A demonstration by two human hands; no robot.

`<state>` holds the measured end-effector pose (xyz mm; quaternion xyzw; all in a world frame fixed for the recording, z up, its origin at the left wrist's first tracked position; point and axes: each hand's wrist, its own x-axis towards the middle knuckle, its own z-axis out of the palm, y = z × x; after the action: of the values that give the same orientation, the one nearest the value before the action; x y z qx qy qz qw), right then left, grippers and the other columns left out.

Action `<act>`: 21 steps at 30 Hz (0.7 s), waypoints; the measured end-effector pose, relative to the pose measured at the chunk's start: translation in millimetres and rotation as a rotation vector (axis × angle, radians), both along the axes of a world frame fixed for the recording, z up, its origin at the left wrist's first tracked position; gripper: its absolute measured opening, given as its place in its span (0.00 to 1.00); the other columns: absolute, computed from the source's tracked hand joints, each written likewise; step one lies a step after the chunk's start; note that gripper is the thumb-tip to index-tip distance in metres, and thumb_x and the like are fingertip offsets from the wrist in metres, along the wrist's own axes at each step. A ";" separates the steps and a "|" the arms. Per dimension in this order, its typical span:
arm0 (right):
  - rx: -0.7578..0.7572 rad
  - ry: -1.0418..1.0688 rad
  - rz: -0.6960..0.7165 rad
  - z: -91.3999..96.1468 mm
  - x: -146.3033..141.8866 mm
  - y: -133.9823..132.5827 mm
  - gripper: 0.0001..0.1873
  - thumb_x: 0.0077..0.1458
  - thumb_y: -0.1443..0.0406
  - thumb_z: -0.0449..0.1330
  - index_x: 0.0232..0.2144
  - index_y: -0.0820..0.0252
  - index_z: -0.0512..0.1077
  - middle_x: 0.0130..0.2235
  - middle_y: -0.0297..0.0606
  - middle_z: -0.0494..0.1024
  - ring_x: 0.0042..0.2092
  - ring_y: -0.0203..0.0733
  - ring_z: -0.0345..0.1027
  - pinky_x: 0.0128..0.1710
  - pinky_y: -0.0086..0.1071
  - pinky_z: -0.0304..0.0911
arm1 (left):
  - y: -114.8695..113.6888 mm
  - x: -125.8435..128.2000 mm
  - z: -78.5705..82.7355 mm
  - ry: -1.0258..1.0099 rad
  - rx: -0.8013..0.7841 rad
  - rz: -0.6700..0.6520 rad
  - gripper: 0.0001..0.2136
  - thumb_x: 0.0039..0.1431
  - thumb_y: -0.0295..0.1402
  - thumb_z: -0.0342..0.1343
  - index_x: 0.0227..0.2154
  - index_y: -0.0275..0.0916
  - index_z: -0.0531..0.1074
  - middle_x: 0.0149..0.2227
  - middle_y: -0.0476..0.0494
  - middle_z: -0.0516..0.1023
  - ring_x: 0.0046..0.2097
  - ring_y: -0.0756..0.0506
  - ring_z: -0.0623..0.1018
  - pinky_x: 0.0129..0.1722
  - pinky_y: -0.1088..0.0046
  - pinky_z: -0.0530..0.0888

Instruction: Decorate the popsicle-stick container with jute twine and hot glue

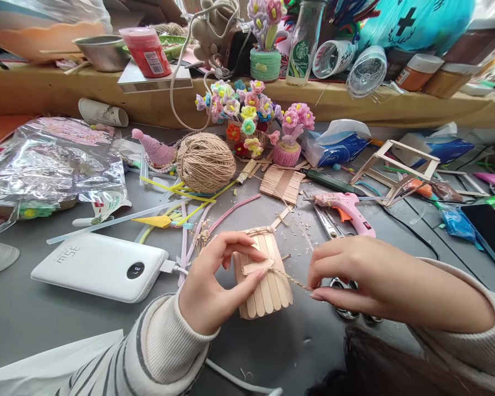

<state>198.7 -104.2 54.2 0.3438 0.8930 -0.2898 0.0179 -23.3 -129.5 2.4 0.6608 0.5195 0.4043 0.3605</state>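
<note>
In the middle of the table lies a small craft piece of popsicle sticks [274, 297] with rounded ends toward me, and twine runs along its far edge. My left hand [210, 289] is closed over it, thumb and fingertips pinching a short flat piece of wood [253, 268] on top. From that piece a strand of twine [291, 279] stretches to the right. My right hand [350, 272] pinches the strand's other end between thumb and fingers. Partly hidden beneath the right hand are the metal handles of scissors [344, 308].
A pink glue gun [350, 209] lies beyond my right hand. On the left is a white power bank [101, 267] with a cable. Farther back are a ball of twine [206, 162], a bundle of sticks [281, 185], pipe-cleaner flowers [247, 110] and a stick frame [396, 165].
</note>
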 end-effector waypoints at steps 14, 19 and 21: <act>-0.166 -0.059 0.178 -10.3 -12.3 1.4 0.09 0.50 0.71 0.58 0.28 0.55 0.77 0.28 0.31 0.79 0.29 0.32 0.70 0.28 0.23 0.57 | -0.4 -0.5 -2.6 -0.008 0.024 0.013 0.12 0.49 0.27 0.59 0.36 0.41 0.64 0.30 0.49 0.78 0.34 0.48 0.76 0.28 0.71 0.63; -0.223 -0.053 0.182 -14.9 -15.3 3.5 0.08 0.51 0.70 0.58 0.29 0.56 0.77 0.28 0.31 0.79 0.29 0.32 0.70 0.29 0.23 0.58 | -0.8 -0.1 -2.1 -0.005 0.018 0.019 0.12 0.49 0.26 0.59 0.36 0.41 0.64 0.30 0.50 0.78 0.34 0.49 0.75 0.28 0.71 0.63; -0.216 -0.057 0.137 -14.1 -13.2 7.5 0.06 0.51 0.68 0.59 0.30 0.57 0.77 0.28 0.32 0.79 0.29 0.32 0.69 0.30 0.24 0.59 | -0.9 -0.1 -2.0 -0.004 0.021 0.022 0.12 0.49 0.27 0.59 0.36 0.41 0.64 0.30 0.50 0.78 0.34 0.48 0.75 0.28 0.71 0.63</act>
<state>185.4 -96.7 40.1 0.2860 0.8771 -0.3726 0.1001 -23.4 -130.4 0.4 0.6579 0.5217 0.4153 0.3500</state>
